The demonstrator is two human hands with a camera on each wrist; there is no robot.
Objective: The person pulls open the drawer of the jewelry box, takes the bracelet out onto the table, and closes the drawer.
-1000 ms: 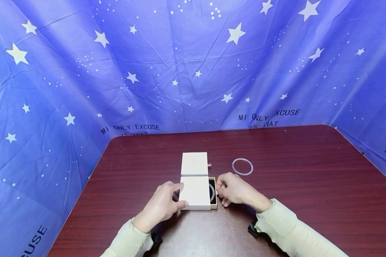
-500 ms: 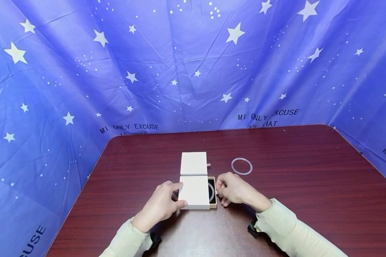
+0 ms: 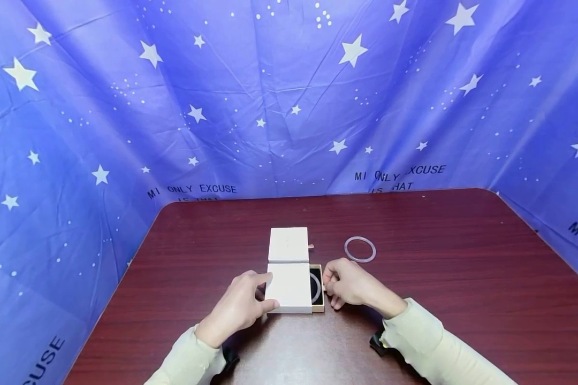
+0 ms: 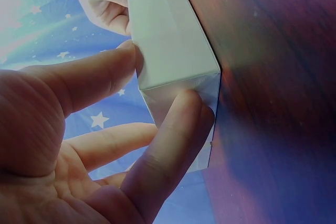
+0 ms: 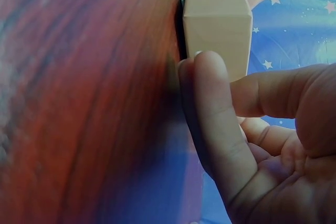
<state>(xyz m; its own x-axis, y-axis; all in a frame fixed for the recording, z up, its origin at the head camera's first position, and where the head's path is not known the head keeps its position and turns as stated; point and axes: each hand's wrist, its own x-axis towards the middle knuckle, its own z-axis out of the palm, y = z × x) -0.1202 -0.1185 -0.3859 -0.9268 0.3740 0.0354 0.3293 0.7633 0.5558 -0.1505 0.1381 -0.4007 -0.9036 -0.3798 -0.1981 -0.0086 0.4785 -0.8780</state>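
A white box sleeve lies flat near the middle of the table. Its tan drawer sticks partway out on the right, showing a black lining and part of a pale bangle; the rest is hidden under the sleeve. My left hand grips the sleeve's left end between thumb and fingers, which the left wrist view shows against its sides. At the drawer's outer end, my right hand pinches the small pull tab, mostly hidden by its fingers. The drawer's tan front is right beyond those fingertips.
Touching the sleeve's far side is a second white box with a small pink tab on its right. A pale purple bangle lies on the dark red table, beyond my right hand. A blue star-print curtain surrounds the table.
The drawer has slid slightly farther out to the right, baring a little more of the bangle inside. Both hands keep their holds. The head view has shifted slightly.
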